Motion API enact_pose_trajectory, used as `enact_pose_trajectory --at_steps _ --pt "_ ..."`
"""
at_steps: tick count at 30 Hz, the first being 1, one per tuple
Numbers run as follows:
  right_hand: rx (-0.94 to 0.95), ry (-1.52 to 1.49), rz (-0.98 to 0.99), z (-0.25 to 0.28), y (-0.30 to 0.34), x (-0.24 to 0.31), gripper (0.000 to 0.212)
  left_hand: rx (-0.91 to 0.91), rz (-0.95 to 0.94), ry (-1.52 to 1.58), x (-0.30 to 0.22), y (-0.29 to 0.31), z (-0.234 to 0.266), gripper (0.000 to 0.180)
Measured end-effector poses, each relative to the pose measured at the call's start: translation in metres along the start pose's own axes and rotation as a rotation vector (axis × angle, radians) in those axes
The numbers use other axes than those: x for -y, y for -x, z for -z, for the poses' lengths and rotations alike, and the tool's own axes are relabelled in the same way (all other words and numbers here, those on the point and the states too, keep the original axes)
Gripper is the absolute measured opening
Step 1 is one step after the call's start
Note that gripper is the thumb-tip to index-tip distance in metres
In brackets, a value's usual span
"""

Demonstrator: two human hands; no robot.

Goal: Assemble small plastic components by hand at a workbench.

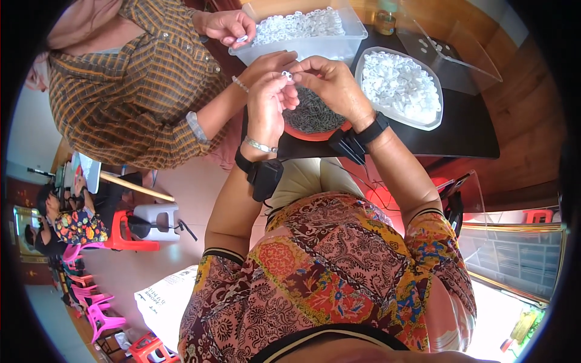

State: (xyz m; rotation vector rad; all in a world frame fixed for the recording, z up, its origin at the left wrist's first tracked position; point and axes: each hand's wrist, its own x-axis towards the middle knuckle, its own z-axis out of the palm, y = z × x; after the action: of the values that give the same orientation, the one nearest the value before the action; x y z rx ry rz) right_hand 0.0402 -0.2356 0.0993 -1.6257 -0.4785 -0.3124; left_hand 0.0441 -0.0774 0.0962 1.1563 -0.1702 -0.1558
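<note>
My left hand (269,100) is closed, pinching a small white plastic piece (287,75) with holes between thumb and fingertips. My right hand (331,86) meets it from the right, thumb and forefinger pressed together beside the piece; what they hold is too small to make out. Below both hands is a red bowl (302,135) filled with thin dark grey metal pieces that look like screws. To the right of my right hand stands a white tub (432,124) heaped with similar white plastic pieces (396,85).
A co-worker in a checked shirt (127,91) sits at the left, with one hand (229,27) holding a white piece. A clear bin (357,35) of white pieces, a jar (385,18) and a clear acrylic panel (463,51) stand on the dark table (469,130). Stools stand behind left.
</note>
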Motion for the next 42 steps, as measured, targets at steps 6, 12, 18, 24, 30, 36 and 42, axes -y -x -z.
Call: enact_pose_trajectory --at_steps 6,12,18,24,30,36,42 --pt "-0.103 1.010 0.407 -0.006 0.033 0.044 0.031 -0.052 0.053 0.012 -0.001 -0.003 0.005 0.016" --pt "-0.117 1.174 0.537 -0.012 0.034 0.021 0.045 -0.083 0.002 -0.033 0.002 -0.004 0.000 0.020" --pt "-0.139 0.997 0.431 -0.011 0.030 0.026 0.036 -0.096 -0.029 -0.032 0.002 -0.005 -0.004 0.021" --pt "-0.152 0.428 0.167 -0.012 0.031 0.017 0.014 0.068 -0.055 0.008 0.015 0.016 -0.005 0.017" --pt "-0.102 0.638 0.263 -0.025 0.051 0.042 0.012 0.014 -0.092 -0.098 0.020 0.040 0.001 0.018" --pt "-0.140 0.350 0.204 -0.024 0.033 0.027 0.016 0.087 -0.144 -0.077 0.004 0.024 0.006 0.018" --pt "0.014 0.191 0.098 -0.016 0.031 0.032 0.020 0.149 -0.002 0.229 0.016 0.030 0.005 0.017"
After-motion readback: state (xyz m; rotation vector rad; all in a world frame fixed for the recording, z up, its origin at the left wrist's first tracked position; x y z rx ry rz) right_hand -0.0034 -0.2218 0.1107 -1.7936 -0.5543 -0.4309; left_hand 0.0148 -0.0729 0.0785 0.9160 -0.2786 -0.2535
